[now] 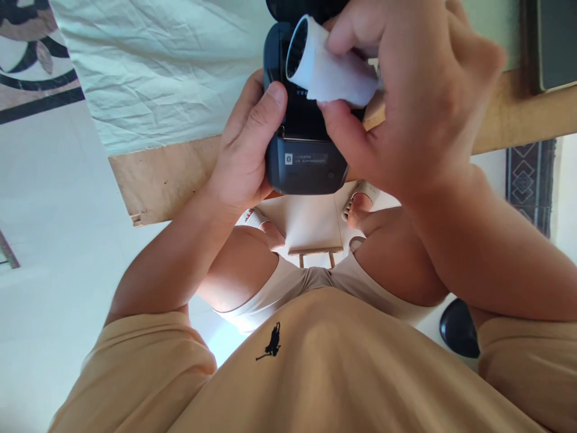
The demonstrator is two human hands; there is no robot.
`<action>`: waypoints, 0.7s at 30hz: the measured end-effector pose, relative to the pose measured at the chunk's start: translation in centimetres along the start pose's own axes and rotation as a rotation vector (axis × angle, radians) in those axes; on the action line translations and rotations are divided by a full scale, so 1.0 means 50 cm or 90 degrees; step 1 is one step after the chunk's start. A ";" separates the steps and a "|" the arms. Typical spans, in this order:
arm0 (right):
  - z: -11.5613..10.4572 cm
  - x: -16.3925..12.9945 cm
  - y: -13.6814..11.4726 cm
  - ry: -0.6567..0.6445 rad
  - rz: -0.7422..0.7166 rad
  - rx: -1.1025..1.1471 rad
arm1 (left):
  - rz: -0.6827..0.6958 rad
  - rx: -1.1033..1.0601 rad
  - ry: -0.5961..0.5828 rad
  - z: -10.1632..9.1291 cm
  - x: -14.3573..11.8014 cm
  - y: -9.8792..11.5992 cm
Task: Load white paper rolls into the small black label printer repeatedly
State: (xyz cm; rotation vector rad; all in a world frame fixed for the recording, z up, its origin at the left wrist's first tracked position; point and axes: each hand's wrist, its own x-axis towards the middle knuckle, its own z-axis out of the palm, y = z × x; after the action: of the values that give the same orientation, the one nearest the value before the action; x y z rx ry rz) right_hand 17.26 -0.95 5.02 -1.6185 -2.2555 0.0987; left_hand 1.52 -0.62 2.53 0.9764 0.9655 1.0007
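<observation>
A dark portable printer (311,165) with a Bluetooth mark on its front is gripped along its left side by my left hand (252,135). Its lid (306,9) is swung up at the top of the view, baring the black bay inside. Between the thumb and fingers of my right hand (406,90) is a white paper roll (338,75), tilted over the open bay with its hollow end facing left. Whether the roll touches the bay is hidden from me.
A wooden table (166,180) partly covered with a pale green cloth (171,72) lies under the printer. At the upper right sits a dark flat object (556,45) with a frame-like edge. Below the table edge are my legs and a small wooden stool or rail (315,251).
</observation>
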 end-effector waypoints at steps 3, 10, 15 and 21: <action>-0.009 -0.002 -0.001 -0.012 -0.014 -0.062 | 0.004 -0.004 0.015 0.005 0.000 0.000; 0.010 -0.002 0.014 0.086 -0.080 0.025 | 0.021 -0.084 -0.070 -0.018 0.009 -0.010; 0.016 -0.015 0.017 0.187 -0.151 0.068 | 0.051 -0.109 -0.088 -0.016 0.011 -0.013; 0.020 -0.029 0.001 0.143 -0.170 0.075 | 0.075 -0.125 -0.184 -0.032 0.017 -0.012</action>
State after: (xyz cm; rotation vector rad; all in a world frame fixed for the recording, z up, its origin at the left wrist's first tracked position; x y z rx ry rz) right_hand 17.39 -2.14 3.73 -1.1924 -2.2216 -0.0178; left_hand 0.32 0.35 1.40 0.9883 0.5654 0.9996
